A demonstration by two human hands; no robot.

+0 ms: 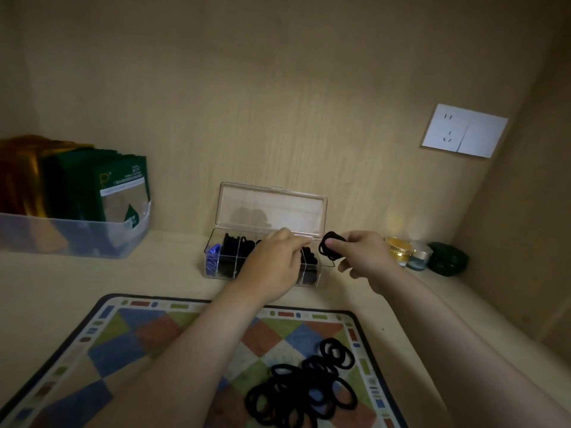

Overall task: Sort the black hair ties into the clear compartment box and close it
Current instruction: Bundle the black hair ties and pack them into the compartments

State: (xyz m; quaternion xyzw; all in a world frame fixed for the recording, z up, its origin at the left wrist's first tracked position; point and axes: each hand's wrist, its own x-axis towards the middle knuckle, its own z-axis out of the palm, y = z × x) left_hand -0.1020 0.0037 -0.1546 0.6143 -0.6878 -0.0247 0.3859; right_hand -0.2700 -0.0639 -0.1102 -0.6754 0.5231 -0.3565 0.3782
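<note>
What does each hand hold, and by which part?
The right hand pinches looped black hair ties across their middle, thumb in front. The left hand: cannot tell.

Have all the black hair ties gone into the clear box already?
No, a pile of hair ties lies on the patterned mat, and the right hand holds another bunch.

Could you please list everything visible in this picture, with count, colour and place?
compartment box: one, clear, lid open, centre back.
boxed hair ties: several, black, in compartments.
blue items: few, leftmost compartment.
loose hair ties: many, black, on mat.
mat: one, multicoloured, front.
bin: one, translucent, left; green and gold packets inside.
jars: two, gold and bluish, right.
case: one, dark green, far right.
socket: one, white, upper right.
left hand: over box.
right hand: pinches black hair-tie bundle beside box.
</note>
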